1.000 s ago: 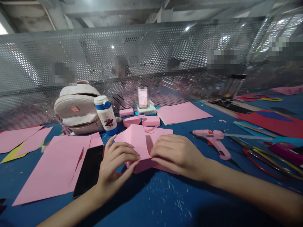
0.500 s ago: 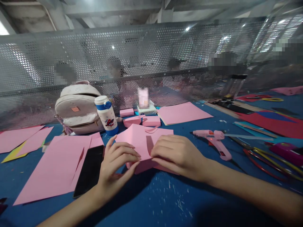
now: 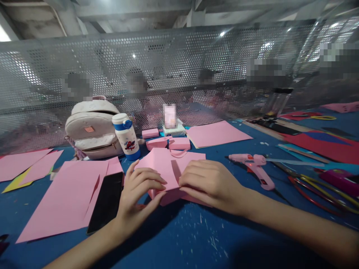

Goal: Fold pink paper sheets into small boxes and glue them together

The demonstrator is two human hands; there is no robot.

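Note:
A folded pink paper piece (image 3: 165,168) stands on the blue table (image 3: 182,239) in front of me. My left hand (image 3: 137,196) pinches its lower left edge with curled fingers. My right hand (image 3: 209,183) presses on its right side, fingers bent and closed over the fold. Both hands touch the paper near its bottom edge.
A black phone (image 3: 105,201) lies on pink sheets (image 3: 64,194) at the left. Behind stand a white backpack (image 3: 91,129), a bottle (image 3: 126,136) and small pink boxes (image 3: 168,142). A pink glue gun (image 3: 254,166) and scissors (image 3: 316,188) lie to the right. A perforated metal screen (image 3: 168,71) closes the back.
My left fingers have shifted slightly on the paper's edge. Otherwise the hands and the paper stay in place.

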